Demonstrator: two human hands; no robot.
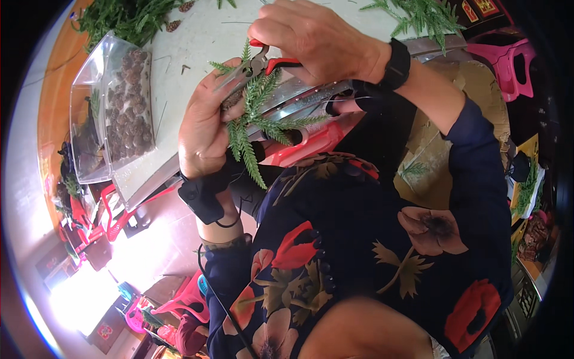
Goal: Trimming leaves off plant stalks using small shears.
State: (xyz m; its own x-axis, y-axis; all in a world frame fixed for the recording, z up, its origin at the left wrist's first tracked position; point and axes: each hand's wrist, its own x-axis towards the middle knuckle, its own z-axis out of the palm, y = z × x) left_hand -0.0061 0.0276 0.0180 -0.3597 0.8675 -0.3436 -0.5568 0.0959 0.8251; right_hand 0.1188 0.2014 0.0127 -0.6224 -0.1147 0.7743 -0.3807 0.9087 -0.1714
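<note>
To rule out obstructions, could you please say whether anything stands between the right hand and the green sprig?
Only red-handled pliers in the right hand, overlapping the green sprig near its top; nothing else visible.

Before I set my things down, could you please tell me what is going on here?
A person works at a white table. The left hand holds a green pine sprig, while the right hand grips red-handled pliers across it; whether they pinch anything is unclear. On the left, a clear plastic bin holds pine cones, with more greenery piled beyond.
</note>
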